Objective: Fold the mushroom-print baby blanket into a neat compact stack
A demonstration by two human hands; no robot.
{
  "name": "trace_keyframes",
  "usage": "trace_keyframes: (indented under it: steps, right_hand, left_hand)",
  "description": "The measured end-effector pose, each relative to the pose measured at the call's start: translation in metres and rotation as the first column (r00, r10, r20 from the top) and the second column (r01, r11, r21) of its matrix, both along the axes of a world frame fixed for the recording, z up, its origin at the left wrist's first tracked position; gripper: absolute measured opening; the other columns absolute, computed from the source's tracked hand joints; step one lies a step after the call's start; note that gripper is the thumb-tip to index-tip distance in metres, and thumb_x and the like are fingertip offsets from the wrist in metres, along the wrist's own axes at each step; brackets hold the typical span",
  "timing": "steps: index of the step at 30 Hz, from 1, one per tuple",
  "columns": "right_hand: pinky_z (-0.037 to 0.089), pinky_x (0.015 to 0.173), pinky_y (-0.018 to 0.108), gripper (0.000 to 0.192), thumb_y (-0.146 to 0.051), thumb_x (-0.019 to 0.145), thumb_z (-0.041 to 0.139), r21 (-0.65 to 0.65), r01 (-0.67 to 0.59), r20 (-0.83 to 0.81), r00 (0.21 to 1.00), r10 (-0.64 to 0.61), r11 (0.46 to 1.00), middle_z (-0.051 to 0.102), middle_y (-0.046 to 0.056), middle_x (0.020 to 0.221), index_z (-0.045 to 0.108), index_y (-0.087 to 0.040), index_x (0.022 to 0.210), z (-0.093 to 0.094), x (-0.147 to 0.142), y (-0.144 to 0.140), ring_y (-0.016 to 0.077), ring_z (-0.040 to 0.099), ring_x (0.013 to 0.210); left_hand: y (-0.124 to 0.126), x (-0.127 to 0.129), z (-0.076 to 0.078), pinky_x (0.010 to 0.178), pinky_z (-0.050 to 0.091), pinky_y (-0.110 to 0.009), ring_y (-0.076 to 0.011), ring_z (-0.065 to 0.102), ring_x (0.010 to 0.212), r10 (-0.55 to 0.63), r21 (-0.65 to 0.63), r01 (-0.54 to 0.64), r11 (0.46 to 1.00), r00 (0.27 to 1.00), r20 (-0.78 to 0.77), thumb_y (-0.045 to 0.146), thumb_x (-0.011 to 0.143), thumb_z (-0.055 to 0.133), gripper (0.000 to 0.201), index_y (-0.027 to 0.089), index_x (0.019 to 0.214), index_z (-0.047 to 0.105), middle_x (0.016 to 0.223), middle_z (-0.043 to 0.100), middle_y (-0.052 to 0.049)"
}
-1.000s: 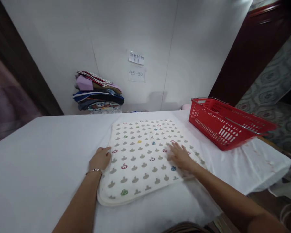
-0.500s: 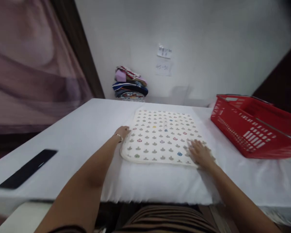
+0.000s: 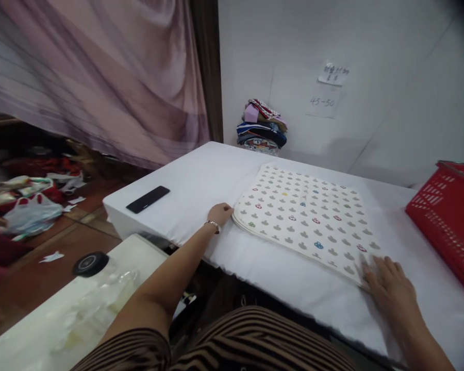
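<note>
A folded cream cloth with rows of grey motifs and a few red, blue, green and yellow ones lies flat on a white-covered table. Several layers show along its near left edge. My left hand, with a bracelet at the wrist, is closed at the cloth's left corner, its fingertips pinched on the edge. At the near right corner, my right hand rests palm down with fingers stretched out, partly over the cloth and hiding that corner.
A red plastic basket stands at the right. The black phone-like slab lies on the table's left. Folded fabrics are stacked against the far wall. Lower left, a white surface carries a black roll and clear plastic.
My view has swung left, so the table and basket appear further right. My right hand has slid to the cloth's near right corner; my left hand stays at the left edge.
</note>
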State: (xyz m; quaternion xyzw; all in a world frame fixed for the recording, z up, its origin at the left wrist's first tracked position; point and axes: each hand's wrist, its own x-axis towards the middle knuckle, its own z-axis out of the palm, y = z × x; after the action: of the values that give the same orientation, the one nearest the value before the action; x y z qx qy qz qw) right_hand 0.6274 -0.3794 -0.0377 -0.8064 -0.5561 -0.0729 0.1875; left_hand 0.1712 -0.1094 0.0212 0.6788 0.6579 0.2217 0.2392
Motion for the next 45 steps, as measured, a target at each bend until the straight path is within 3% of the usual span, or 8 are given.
trace_keyframes:
  steps: [3, 7, 11, 17, 23, 28, 39, 45]
  right_hand:
    - [0.03, 0.101, 0.065, 0.057, -0.059, 0.084, 0.032, 0.081, -0.051, -0.037, 0.998, 0.055, 0.995, 0.044, 0.012, 0.14, 0.049, -0.031, 0.131, 0.01, -0.025, 0.003, 0.0359, 0.026, 0.136]
    - [0.034, 0.105, 0.056, 0.044, -0.05, 0.086, 0.038, 0.138, -0.277, -0.129, 0.947, 0.295, 0.951, 0.057, 0.009, 0.127, 0.063, -0.027, 0.113, 0.025, -0.071, 0.025, 0.031, 0.039, 0.13]
    - [0.044, 0.098, 0.046, 0.038, -0.046, 0.087, 0.041, 0.154, -0.457, -0.289, 0.827, 0.483, 0.876, 0.067, 0.008, 0.111, 0.068, -0.024, 0.102, 0.046, -0.13, 0.064, 0.0262, 0.058, 0.109]
    - [0.047, 0.086, 0.034, 0.028, -0.034, 0.087, 0.043, 0.146, -0.66, -0.46, 0.615, 0.641, 0.737, 0.07, 0.002, 0.098, 0.068, -0.025, 0.094, 0.073, -0.23, 0.147, 0.0194, 0.062, 0.094]
    - [0.041, 0.072, 0.027, 0.022, -0.03, 0.087, 0.047, -0.079, -0.69, -0.381, 0.688, 0.618, 0.719, 0.067, 0.003, 0.089, 0.067, -0.021, 0.084, 0.072, -0.298, 0.214, 0.0168, 0.059, 0.083]
    - [0.036, 0.065, 0.026, 0.018, -0.033, 0.086, 0.052, -0.19, -0.624, -0.337, 0.766, 0.547, 0.758, 0.065, 0.005, 0.091, 0.065, -0.021, 0.085, 0.066, -0.309, 0.227, 0.0173, 0.057, 0.081]
    - [0.037, 0.072, 0.026, 0.025, -0.03, 0.093, 0.038, -0.073, -0.681, -0.293, 0.713, 0.637, 0.729, 0.061, 0.003, 0.092, 0.061, -0.021, 0.087, 0.055, -0.311, 0.221, 0.0152, 0.054, 0.086]
    - [0.038, 0.071, 0.027, 0.019, -0.03, 0.092, 0.041, -0.058, -0.645, -0.263, 0.746, 0.611, 0.762, 0.059, 0.004, 0.1, 0.058, -0.022, 0.096, 0.052, -0.316, 0.216, 0.0164, 0.054, 0.087]
  left_hand:
    - [-0.012, 0.0, -0.001, 0.066, 0.04, -0.024, -0.0144, 0.059, 0.075, 0.056, 0.019, -0.057, 0.998, 0.997, 0.05, 0.036, 0.079, 0.055, 0.02, 0.02, 0.076, 0.067, 0.082, 0.069, -0.002]
    - [-0.021, 0.001, -0.002, 0.062, 0.038, -0.024, -0.0136, 0.058, 0.071, 0.097, 0.005, -0.098, 0.995, 0.991, 0.088, 0.039, 0.079, 0.054, 0.023, 0.019, 0.074, 0.065, 0.077, 0.068, -0.002]
    - [-0.029, 0.003, -0.004, 0.062, 0.038, -0.025, -0.0147, 0.058, 0.072, 0.112, 0.0, -0.112, 0.994, 0.993, 0.032, 0.042, 0.079, 0.055, 0.025, 0.019, 0.076, 0.066, 0.079, 0.068, -0.003]
    - [-0.036, 0.005, -0.005, 0.061, 0.037, -0.025, -0.015, 0.058, 0.071, 0.106, -0.042, -0.106, 0.993, 0.994, -0.008, 0.043, 0.08, 0.053, 0.027, 0.021, 0.077, 0.068, 0.078, 0.069, -0.002]
    - [-0.035, 0.004, -0.008, 0.061, 0.037, -0.025, -0.0152, 0.06, 0.076, 0.126, -0.053, -0.126, 0.991, 0.992, -0.011, 0.043, 0.08, 0.055, 0.025, 0.022, 0.079, 0.069, 0.082, 0.07, -0.001]
    - [-0.034, 0.002, -0.01, 0.062, 0.037, -0.025, -0.0159, 0.06, 0.078, 0.082, -0.06, -0.083, 0.995, 0.997, -0.014, 0.042, 0.081, 0.053, 0.026, 0.021, 0.079, 0.069, 0.083, 0.07, -0.002]
    - [-0.034, 0.001, -0.011, 0.06, 0.036, -0.025, -0.0151, 0.059, 0.075, 0.104, -0.051, -0.103, 0.993, 0.994, 0.012, 0.041, 0.08, 0.053, 0.025, 0.021, 0.076, 0.068, 0.08, 0.07, -0.002]
    - [-0.034, 0.003, -0.01, 0.062, 0.038, -0.025, -0.0146, 0.059, 0.073, 0.131, -0.053, -0.13, 0.99, 0.991, 0.027, 0.037, 0.079, 0.055, 0.021, 0.02, 0.074, 0.066, 0.078, 0.069, -0.001]
